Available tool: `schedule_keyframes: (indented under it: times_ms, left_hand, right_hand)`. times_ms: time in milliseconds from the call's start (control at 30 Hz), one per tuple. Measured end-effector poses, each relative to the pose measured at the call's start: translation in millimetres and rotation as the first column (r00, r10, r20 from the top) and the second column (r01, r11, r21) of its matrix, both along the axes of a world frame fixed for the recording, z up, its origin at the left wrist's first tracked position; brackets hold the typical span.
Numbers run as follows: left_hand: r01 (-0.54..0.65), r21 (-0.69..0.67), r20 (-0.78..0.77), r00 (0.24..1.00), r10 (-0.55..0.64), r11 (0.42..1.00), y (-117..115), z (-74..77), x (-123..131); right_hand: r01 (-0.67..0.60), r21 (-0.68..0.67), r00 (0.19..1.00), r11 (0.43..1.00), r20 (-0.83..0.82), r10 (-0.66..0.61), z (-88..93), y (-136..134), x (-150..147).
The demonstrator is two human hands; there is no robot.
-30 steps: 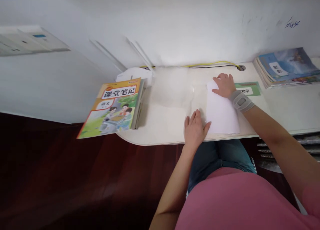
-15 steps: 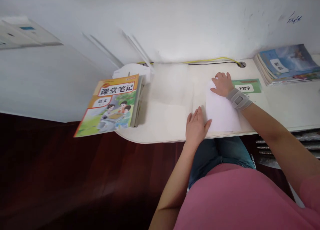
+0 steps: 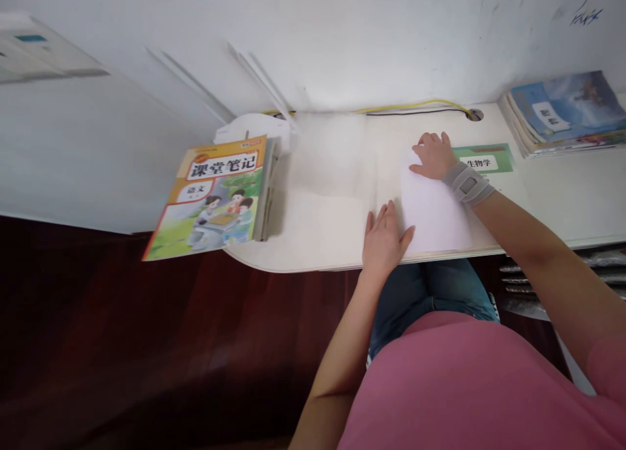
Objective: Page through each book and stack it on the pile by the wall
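Unless held flat, white sheet [image 3: 433, 215] could skew

At the left of the desk [image 3: 323, 231], a stack of books [image 3: 210, 202] juts past the rounded edge and could, it seems, fall if an elbow knocked it. Farther right, the left thumb might drag the paper crooked; a hard push from above could crease it.

The left hand [image 3: 384, 241] lies palm down, thumb wide of its fingers, at the white sheet's left side. The sheet stretches between the hands, its upper end under the right hand [image 3: 433, 158], whose fingers are parted, gripping nothing visible. Just right lies a green-topped book [image 3: 491, 160].
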State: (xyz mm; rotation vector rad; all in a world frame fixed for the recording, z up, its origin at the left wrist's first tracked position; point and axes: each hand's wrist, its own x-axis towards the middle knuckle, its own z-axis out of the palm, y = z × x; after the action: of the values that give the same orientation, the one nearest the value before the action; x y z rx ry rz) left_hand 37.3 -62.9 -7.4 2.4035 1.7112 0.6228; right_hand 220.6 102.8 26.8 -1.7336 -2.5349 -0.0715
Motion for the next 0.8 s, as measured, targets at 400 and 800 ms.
schedule_keyframes:
  times_ms: [400, 800]
  left_hand:
    - [0.033, 0.002, 0.011, 0.999, -0.033, 0.999, 1, -2.8, -1]
    - [0.065, -0.009, 0.022, 0.998, -0.065, 0.998, 2, -0.5, -2]
  right_hand:
    - [0.002, 0.023, 0.999, 1.000, 0.039, -0.003, 1.4, 0, -1]
    - [-0.080, -0.084, 0.997, 0.993, -0.011, 0.079, 5.9, -7, -2]
